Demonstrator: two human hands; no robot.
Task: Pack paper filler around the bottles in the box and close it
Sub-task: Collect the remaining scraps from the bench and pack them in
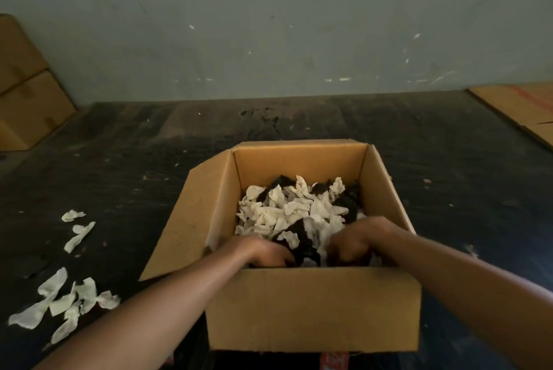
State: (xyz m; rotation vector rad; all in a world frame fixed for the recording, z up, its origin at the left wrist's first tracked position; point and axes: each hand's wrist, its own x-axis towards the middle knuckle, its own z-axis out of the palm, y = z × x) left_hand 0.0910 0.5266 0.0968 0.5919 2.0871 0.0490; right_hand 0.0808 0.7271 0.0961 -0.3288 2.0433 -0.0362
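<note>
An open brown cardboard box (299, 310) stands on the dark floor in front of me, its flaps spread outward. White and dark crumpled paper filler (293, 211) covers its inside, and no bottle shows through it. My left hand (263, 251) is inside the near part of the box, fingers curled down into the filler. My right hand (356, 242) is beside it, also dug into the filler with fingers bent. Whether either hand grips a piece is hidden by the paper and the box's near wall.
Loose white paper scraps (62, 301) lie on the floor to the left of the box, more scraps (77, 229) a little farther back. Stacked cardboard boxes (27, 94) stand at the far left against the wall. A flat cardboard sheet (517, 109) lies at the far right.
</note>
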